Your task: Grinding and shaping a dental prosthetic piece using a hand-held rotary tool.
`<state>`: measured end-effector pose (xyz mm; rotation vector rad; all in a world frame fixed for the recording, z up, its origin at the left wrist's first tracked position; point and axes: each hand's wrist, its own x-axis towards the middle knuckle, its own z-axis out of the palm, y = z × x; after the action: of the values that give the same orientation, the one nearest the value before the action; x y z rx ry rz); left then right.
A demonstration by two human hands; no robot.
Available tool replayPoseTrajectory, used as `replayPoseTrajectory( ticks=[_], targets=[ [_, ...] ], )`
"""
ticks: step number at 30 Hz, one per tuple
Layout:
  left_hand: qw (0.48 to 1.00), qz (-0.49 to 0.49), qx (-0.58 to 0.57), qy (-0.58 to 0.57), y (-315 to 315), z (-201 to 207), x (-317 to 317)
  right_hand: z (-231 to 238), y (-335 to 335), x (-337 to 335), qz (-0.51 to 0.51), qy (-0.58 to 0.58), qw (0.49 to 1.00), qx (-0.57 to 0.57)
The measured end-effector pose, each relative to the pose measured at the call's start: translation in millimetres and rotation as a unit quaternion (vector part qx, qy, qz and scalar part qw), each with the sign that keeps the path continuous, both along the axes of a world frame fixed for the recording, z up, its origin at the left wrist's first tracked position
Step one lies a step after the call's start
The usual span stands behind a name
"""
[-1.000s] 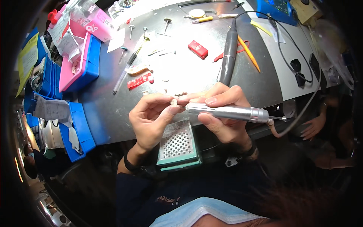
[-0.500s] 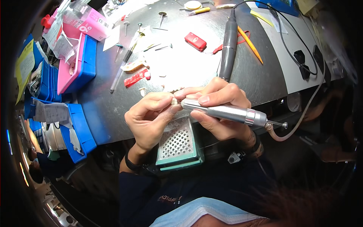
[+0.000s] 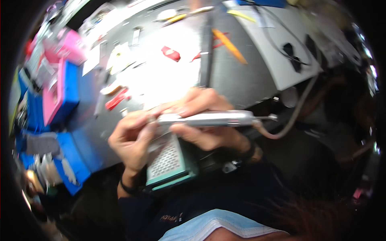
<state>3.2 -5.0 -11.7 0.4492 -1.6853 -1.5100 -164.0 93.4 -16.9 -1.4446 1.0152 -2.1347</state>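
Observation:
My right hand (image 3: 201,120) grips a silver pen-shaped rotary handpiece (image 3: 209,119) lying almost level, with its grey cable (image 3: 289,120) curving off to the right. My left hand (image 3: 130,140) is closed around something small right at the tool's tip; the piece itself is too blurred and hidden by my fingers to make out. Both hands hover over a teal-framed box with a perforated metal grille (image 3: 165,162) at the near edge of the grey workbench (image 3: 249,76).
On the bench lie a second dark handpiece (image 3: 206,52), an orange pencil (image 3: 229,46), small red parts (image 3: 171,53) and hand tools. Pink and blue cases (image 3: 60,92) stack at the left. A white panel (image 3: 277,56) with black cables sits at the right.
The view has swung and blurred, so the hands now sit lower and more to the left of the picture. The grip on the handpiece and on the small piece is unchanged.

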Motion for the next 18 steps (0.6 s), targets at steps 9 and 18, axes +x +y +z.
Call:
replayPoseTrajectory(
  ticks=[9, 18],
  targets=[
    [0.982, 0.108, 0.090, -0.125, -8, -10, 16, 5, 43, -15, 0.053, -0.059, 0.994, -0.077],
    [0.967, 0.109, -0.008, -0.230, -6, -30, -48, -45, 133, -63, -0.009, -0.200, 0.979, -0.022]
  ],
)
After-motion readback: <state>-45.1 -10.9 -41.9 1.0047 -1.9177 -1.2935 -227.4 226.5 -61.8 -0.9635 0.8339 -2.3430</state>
